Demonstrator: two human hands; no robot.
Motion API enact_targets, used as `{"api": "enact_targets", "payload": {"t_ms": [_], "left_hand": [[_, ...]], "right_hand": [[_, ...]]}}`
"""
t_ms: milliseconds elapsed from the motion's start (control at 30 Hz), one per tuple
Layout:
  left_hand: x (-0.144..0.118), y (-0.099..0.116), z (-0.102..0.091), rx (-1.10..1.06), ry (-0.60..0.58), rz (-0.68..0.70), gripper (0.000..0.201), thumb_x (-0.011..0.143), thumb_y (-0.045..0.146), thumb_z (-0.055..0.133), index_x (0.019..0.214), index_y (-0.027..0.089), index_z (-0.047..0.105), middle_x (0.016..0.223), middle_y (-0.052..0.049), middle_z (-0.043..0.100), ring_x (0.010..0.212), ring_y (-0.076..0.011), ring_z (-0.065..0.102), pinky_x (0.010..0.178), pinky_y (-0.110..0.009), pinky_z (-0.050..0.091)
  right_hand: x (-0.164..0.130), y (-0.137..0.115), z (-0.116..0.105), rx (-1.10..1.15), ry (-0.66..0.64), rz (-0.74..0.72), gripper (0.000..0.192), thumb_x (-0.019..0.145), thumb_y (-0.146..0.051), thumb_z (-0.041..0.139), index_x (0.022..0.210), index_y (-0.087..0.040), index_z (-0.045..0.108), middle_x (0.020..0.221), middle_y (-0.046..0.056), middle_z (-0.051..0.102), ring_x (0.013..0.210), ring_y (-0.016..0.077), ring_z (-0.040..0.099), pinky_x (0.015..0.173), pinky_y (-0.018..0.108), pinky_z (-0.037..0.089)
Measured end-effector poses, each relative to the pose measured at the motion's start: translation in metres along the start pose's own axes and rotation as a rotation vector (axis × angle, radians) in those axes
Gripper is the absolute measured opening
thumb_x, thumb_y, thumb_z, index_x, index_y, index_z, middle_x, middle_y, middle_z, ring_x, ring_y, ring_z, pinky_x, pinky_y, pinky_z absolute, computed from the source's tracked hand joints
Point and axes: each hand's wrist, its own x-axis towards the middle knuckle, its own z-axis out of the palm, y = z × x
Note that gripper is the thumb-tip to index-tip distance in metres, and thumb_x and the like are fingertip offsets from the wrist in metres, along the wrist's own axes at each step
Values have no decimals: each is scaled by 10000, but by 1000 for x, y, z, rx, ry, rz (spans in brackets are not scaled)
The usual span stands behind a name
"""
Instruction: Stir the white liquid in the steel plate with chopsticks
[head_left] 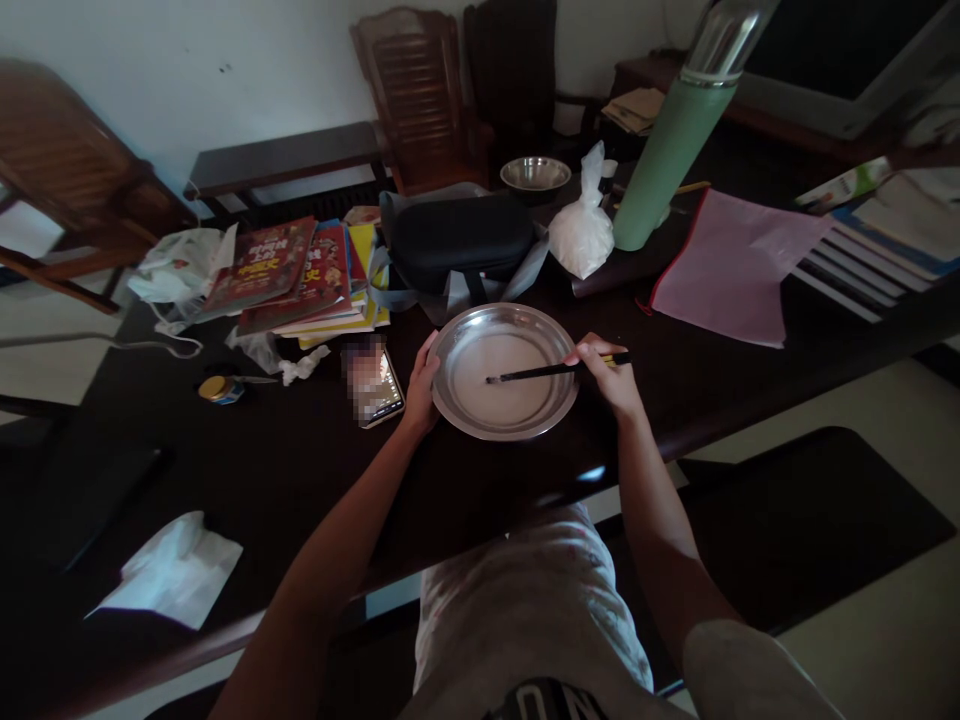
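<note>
A shallow steel plate with a whitish liquid in it lies on the dark wooden table in front of me. My left hand grips the plate's left rim. My right hand holds dark chopsticks at the right rim, their tips resting in the liquid near the plate's middle.
A phone lies just left of the plate. Behind are a stack of books, a black case, a white plastic bag, a green flask, a steel bowl and a pink folder. White paper lies front left.
</note>
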Motion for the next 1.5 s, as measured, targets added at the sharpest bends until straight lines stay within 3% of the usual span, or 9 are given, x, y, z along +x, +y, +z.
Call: {"api": "enact_targets", "payload": {"t_ms": [133,300,433,600,733,900,1033,1167,1500], "left_hand": [[-1,0,0,-19,8,-18,745,809,697,886,1435,330,717,1611,-82,691,1567,-432,568,1316,-577,457],[-1,1,1,-18,5,-14,760,800,707,887,1434,322,719,1596,-99,702,1558,-440,577,1297,-584,479],[0,2,1,-15,2,-10,799,788,711,890,1447,297,706,1624,-108,682,1570,-436,565,1316,-583,454],[-1,1,1,3,-5,-4,746,824,722,857,1442,330,709,1627,-95,678,1577,-435,557,1318,-593,447],[-1,3,1,4,-2,-16,776,802,730,874,1444,328,707,1627,-90,680,1576,-436,557,1327,-596,438],[-2,4,2,4,1,-25,787,794,742,875,1445,336,703,1623,-82,686,1574,-435,559,1332,-592,430],[-3,3,2,1,-1,-10,734,822,717,866,1433,340,713,1619,-80,687,1582,-427,553,1324,-577,444],[-2,2,1,2,-11,-3,707,851,703,845,1441,341,706,1612,-89,687,1589,-421,546,1312,-569,458],[-2,5,3,18,-7,-15,825,809,758,850,1475,304,678,1644,-115,664,1589,-438,542,1324,-596,435]], "right_hand": [[0,0,0,6,79,-16,586,900,-810,740,631,-292,788,683,20,760,719,218,719,781,404,571],[0,2,0,-6,-8,-10,588,879,-813,763,621,-285,774,712,25,772,750,227,732,787,404,579],[0,1,-1,-14,85,-23,606,902,-823,729,624,-286,776,676,20,749,711,215,700,769,400,561],[0,-1,0,-20,-11,-16,596,880,-827,751,623,-290,777,710,25,764,750,222,711,790,405,566],[1,1,-1,-25,70,-33,607,915,-822,714,627,-291,779,681,21,742,724,214,684,785,405,556],[1,3,-1,-34,-21,-31,600,903,-816,737,632,-281,771,711,27,752,762,223,701,796,404,561],[1,1,-1,-26,75,-22,607,914,-815,719,622,-285,762,680,21,736,722,216,693,789,405,564],[0,-1,0,-12,-10,16,626,868,-845,744,592,-283,738,696,27,756,737,232,723,780,416,580],[0,1,-1,-3,-11,-21,581,896,-794,760,621,-283,772,709,28,764,748,225,716,787,404,566]]}}
